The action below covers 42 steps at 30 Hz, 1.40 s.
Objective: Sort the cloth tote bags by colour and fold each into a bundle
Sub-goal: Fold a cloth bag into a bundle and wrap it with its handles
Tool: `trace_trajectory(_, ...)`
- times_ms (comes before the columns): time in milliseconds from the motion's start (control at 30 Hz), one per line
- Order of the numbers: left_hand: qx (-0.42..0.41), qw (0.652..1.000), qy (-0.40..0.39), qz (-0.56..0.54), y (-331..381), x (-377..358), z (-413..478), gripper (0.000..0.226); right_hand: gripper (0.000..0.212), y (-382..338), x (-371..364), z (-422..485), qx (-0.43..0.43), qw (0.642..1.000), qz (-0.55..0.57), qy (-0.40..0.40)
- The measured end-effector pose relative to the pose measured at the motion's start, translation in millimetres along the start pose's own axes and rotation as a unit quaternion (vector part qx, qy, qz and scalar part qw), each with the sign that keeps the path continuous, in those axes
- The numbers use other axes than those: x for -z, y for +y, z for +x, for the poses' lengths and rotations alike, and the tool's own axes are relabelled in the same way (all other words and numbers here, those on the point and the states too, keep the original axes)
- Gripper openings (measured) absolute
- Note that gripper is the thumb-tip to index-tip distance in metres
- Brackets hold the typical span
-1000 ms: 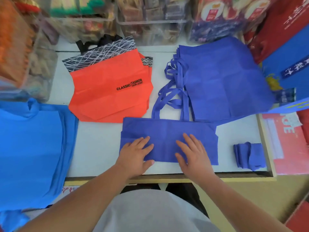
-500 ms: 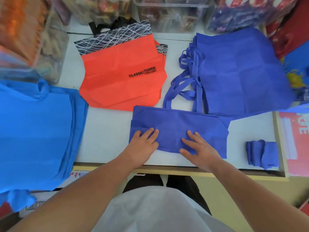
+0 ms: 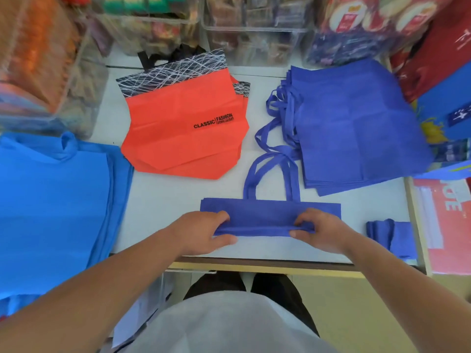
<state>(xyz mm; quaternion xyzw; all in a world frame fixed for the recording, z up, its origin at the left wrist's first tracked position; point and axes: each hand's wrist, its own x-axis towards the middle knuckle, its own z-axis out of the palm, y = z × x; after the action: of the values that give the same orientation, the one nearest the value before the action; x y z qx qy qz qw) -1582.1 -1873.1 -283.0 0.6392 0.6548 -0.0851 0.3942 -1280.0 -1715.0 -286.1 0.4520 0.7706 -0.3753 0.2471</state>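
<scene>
Right now both my hands grip the near edge of the indigo tote bag (image 3: 267, 215), which lies folded into a long strip across the front of the white table (image 3: 163, 200). My left hand (image 3: 204, 231) curls over the left end of that raised edge, thumb beneath it. My right hand (image 3: 321, 231) pinches the right end the same way. The bag's handles (image 3: 270, 171) stretch away from me and run into the loops of the stack of indigo bags (image 3: 356, 131) at the back right. Behind and left sits a pile of orange bags (image 3: 183, 133) with black-and-white scribbled tops. A stack of sky-blue bags (image 3: 51, 205) covers the table's left side and hangs over its edge. To the right, apart from my strip, lies a folded indigo bundle (image 3: 392, 235), near a red printed box (image 3: 446, 225). Clear plastic bins (image 3: 254, 34) line the back
</scene>
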Motion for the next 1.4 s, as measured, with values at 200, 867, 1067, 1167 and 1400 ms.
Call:
trace_trajectory(200,0.07,0.992,0.104,0.017,-12,-2,33,0.033,0.063,8,19,4,-0.106,0.989,-0.041,0.089)
trace_trajectory(867,-0.03,0.974,0.181,0.133,-36,-57,42,0.067,0.063,26,-7,10,-0.312,0.869,0.301,0.237)
trace_trajectory(1067,-0.006,0.974,0.216,0.068,-29,-69,33,0.063,0.029,-19,38,-9,-0.132,0.882,0.271,0.362)
trace_trajectory(1167,0.012,0.961,0.276,0.025,-15,-76,19,0.029,0.032,-47,74,7,-0.035,0.906,0.137,0.398)
trace_trajectory(1400,0.01,0.968,0.233,0.093,12,-94,17,0.044,0.073,-84,90,65,-0.034,0.861,-0.11,0.496)
